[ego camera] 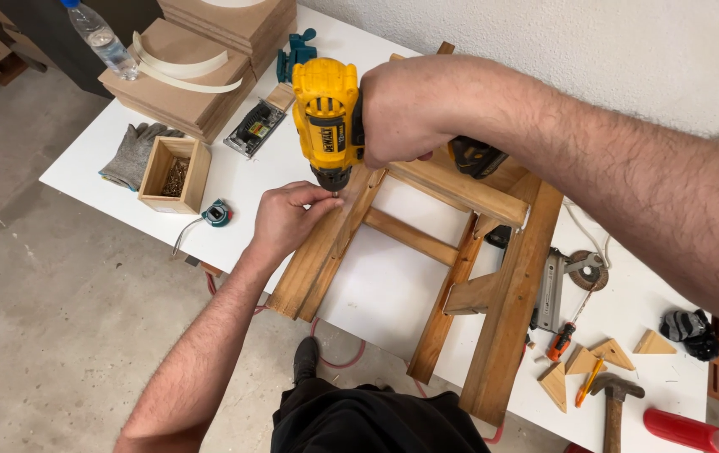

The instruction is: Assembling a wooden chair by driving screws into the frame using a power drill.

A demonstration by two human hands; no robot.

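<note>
The right hand (401, 109) is closed in a full grip around the handle of a yellow drill (326, 117), which points down at a wooden frame (426, 243). The drill tip meets the frame's left rail near its far end. The left hand (284, 222) rests on that rail just beside the tip, its thumb and forefinger pinched together at the tip; what they pinch is too small to tell.

The frame lies flat on the white tabletop (233, 180), its near ends overhanging the near edge.

Toward the left edge of the tabletop stands a small wooden box (175, 174) holding screws, with grey gloves (133, 153) just beside it and a tape measure (217, 213) near it. At the far left corner lies a stack of boards (183, 80), with a water bottle (101, 38) lying beside it.

Toward the right end, near the near edge, lie a hammer (614, 401), a screwdriver (561, 341) and several wooden triangles (611, 353).
</note>
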